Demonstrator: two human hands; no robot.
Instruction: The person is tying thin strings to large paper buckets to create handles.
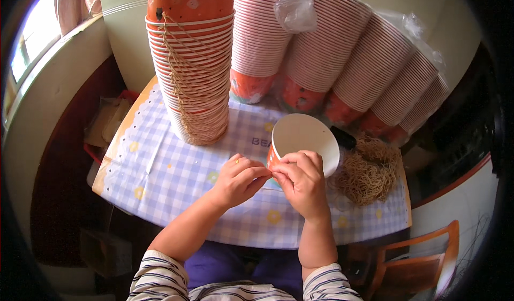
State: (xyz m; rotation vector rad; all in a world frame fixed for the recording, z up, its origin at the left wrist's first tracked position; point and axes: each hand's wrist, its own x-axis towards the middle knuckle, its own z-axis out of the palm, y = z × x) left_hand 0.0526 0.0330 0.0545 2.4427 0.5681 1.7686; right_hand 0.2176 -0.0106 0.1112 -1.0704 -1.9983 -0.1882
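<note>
Paper tub (308, 135), orange outside and white inside, is on the table a bit right of the middle, just past our hands, with its round mouth up. Our left hand (242, 180) is at the near left of the tub, and a gold ring (237, 162) is on one finger. Our right hand (301, 180) is in front of the tub and hides some of its near side. On each hand the thumb and finger are pinched close, and the tips of both hands meet by the tub's left side. We cannot tell if a bit of string is between them, because the spot is too small to see. Under it all we see a blue and white checked cloth (171, 188) with yellow flowers. At the far left is a tall stack of orange tubs (195, 76), with tan strings (179, 81) hanging down its side. At the far right, more stacks of tubs (326, 44) lean in a row, with clear plastic (297, 12) on them. Right of our tub is a messy heap of tan string (369, 175), and a black thing (342, 138) sits between them. Near us on the right is a wooden chair (452, 253)
</note>
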